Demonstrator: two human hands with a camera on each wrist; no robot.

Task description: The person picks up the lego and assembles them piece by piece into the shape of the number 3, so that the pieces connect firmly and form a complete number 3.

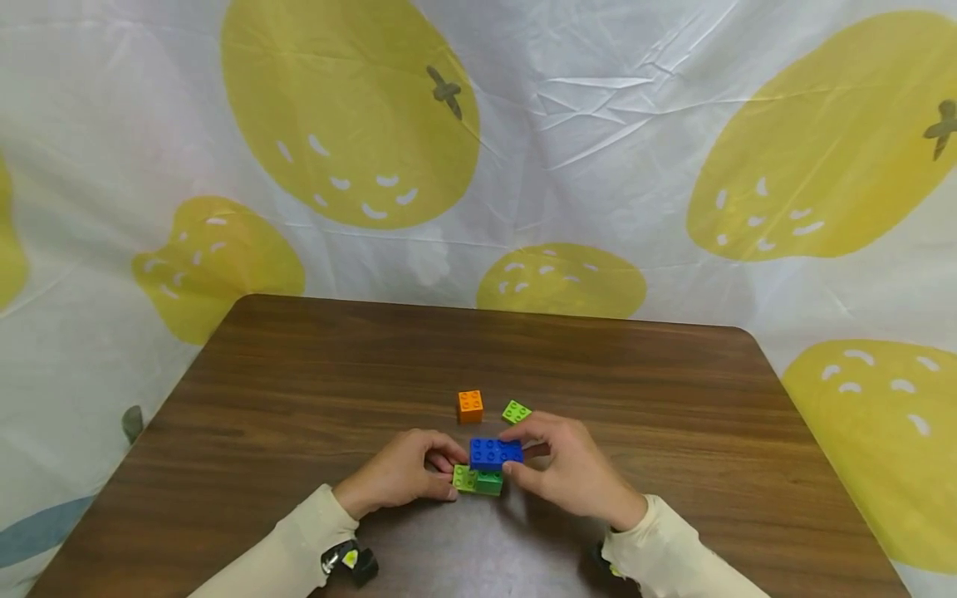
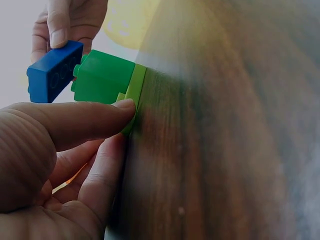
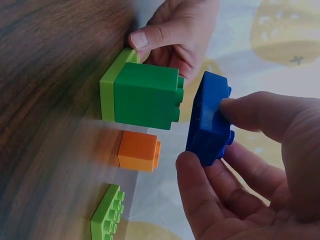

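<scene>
left hand (image 1: 404, 472): i saw it pinching the light green plate (image 1: 462, 478); weak pinch might have let it skid.
green block (image 1: 489, 484): stood on the plate.
blue brick (image 1: 495, 453): just above green block, apart; tilt risked crooked seating.
right hand (image 1: 571, 469): fingers gripped blue brick; slipping might have dropped it.
</scene>
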